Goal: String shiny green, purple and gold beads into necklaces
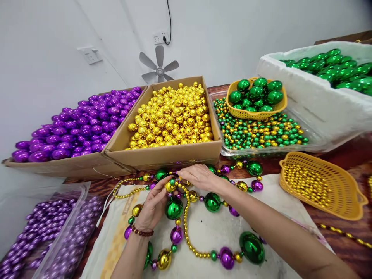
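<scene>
A bead necklace (175, 209) of green, purple and gold balls hangs from my left hand (155, 201), whose thumb and fingers close round its upper beads. From the other side my right hand (197, 176) reaches in palm down, fingers pressed together on the same strand; its thumb and part of its grip are hidden. A run of small gold beads (187, 224) loops down below the hands to larger balls, among them a big green one (252, 248). Further strung beads (212, 202) lie behind on the white cloth (215, 228).
Behind stand cardboard boxes of purple balls (72, 128) and gold balls (174, 116). A clear tray of small mixed beads (261, 133) carries a basket of green balls (255, 97). A yellow basket (345, 193) lies right, a foam box (302, 93) behind it. Purple beads (49, 224) fill the left tray.
</scene>
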{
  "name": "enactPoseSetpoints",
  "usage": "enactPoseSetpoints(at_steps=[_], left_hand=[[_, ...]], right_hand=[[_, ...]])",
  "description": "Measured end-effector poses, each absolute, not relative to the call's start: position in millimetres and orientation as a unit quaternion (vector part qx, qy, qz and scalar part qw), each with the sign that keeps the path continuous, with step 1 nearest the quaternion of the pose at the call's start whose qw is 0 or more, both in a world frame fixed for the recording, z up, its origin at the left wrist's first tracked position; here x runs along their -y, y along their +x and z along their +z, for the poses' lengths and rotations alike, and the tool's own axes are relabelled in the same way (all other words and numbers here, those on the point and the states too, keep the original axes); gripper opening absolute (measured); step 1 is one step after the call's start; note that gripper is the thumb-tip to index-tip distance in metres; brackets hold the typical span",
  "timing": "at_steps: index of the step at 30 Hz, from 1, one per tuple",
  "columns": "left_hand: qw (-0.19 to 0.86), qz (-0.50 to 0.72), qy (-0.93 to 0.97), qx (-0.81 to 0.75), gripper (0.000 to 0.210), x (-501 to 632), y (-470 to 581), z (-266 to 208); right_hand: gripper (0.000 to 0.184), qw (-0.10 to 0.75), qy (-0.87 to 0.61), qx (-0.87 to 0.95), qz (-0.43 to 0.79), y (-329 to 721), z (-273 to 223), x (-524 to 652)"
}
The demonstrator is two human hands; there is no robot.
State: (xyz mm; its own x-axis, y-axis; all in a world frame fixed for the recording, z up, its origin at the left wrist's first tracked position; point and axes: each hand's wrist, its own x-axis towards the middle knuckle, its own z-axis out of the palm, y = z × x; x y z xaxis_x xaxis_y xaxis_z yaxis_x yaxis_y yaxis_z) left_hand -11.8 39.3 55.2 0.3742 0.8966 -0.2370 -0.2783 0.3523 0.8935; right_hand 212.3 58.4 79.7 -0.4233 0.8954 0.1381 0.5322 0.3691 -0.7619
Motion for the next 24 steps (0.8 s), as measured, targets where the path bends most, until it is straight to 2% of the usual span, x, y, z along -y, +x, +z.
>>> enactPoseSetpoints(at_steps=[6, 12, 15, 19, 24], left_hand=[[0.711, 0.403, 0.416, -0.4, 0.051, -36, -9, 60], [0.629, 0.38, 0.518, -0.438, 0.049, -20, -6, 82], [0.55, 0.347, 0.582, -0.488, 0.052, -6, -14, 96], [0.521, 0.307, 0.588, -0.537, 0.055, 11, -26, 107], [0.492, 0.302, 0.617, -0.534, 0.056, 27, -25, 119]], right_hand=[[0.042, 0.29, -0.507, 0.743, 0.325, 242, 87, -23], [0.02, 0.344, -0.623, 0.629, 0.312, 293, 78, 59], [0.018, 0.292, -0.711, 0.592, 0.244, 324, 65, 107], [0.02, 0.165, -0.799, 0.561, 0.142, 354, 50, 147], [0.019, 0.128, -0.818, 0.543, 0.137, 361, 33, 143]])
